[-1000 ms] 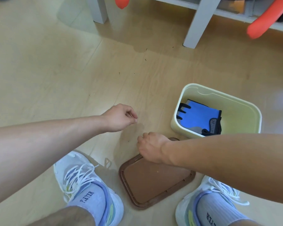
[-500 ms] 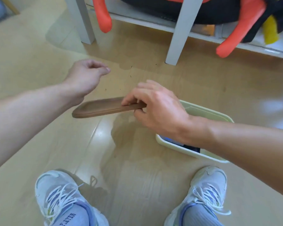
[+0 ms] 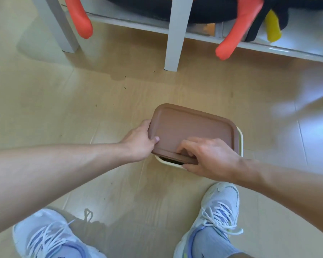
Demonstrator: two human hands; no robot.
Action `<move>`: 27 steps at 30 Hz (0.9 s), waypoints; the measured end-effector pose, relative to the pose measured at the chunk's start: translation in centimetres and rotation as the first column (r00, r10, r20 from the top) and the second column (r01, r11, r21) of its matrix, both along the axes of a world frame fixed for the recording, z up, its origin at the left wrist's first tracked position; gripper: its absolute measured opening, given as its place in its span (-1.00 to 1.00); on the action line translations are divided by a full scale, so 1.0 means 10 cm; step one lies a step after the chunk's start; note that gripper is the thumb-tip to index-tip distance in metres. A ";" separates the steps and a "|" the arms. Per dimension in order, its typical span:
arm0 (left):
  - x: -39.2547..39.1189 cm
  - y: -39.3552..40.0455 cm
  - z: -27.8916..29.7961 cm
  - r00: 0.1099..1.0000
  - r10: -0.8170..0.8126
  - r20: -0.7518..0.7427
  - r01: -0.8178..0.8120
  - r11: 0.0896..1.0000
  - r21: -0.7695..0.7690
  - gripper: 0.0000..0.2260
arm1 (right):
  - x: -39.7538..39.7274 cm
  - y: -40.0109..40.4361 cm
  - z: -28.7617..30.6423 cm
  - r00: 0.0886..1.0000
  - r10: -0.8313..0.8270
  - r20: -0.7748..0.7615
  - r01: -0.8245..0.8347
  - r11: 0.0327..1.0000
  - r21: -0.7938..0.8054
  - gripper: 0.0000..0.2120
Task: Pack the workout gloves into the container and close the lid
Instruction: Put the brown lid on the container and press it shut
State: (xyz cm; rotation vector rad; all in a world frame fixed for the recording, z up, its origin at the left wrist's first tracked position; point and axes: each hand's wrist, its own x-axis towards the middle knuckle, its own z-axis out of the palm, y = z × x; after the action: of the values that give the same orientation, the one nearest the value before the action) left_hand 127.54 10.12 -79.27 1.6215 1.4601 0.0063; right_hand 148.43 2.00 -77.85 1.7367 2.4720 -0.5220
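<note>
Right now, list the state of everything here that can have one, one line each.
lid: lying over the container, near edge raised, not pressed shut
container: upright on the floor, mostly covered, a dark gap open at the near side
left hand: holds the lid's left edge
right hand: pinches the lid's near edge
gloves: hidden, cannot tell

Our left hand (image 3: 139,141): forearm bare, reaching in from the left, fingers curled round the left end of the lid (image 3: 190,127), thumb lying on top. Our right hand (image 3: 209,157): forearm bare, reaching in from the right, fingers bent over the lid's near edge, thumb beneath it, pinching. Both wrists roughly level, hands near one another.
</note>
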 end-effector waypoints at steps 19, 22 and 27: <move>-0.28 0.23 -0.07 0.923 0.368 0.115 -0.364 0.930 -0.056 -0.57 | 0.65 0.42 -0.31 0.387 -0.836 -0.389 0.819 0.505 -0.272 -0.68; -0.50 0.34 -0.10 0.908 0.414 0.057 -0.418 0.906 0.072 -0.61 | 0.44 0.70 -0.35 0.479 -0.787 -0.389 0.755 0.595 -0.275 -0.68; -0.68 0.21 -0.16 0.891 0.452 0.041 -0.452 0.877 0.161 -0.64 | 0.24 1.01 -0.37 0.552 -0.755 -0.353 0.726 0.644 -0.242 -0.72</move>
State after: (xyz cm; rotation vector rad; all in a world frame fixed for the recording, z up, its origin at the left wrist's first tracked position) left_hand 120.76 12.22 -80.84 1.3675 1.8487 0.4063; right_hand 150.80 12.08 -81.55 2.8767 1.7048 -1.1361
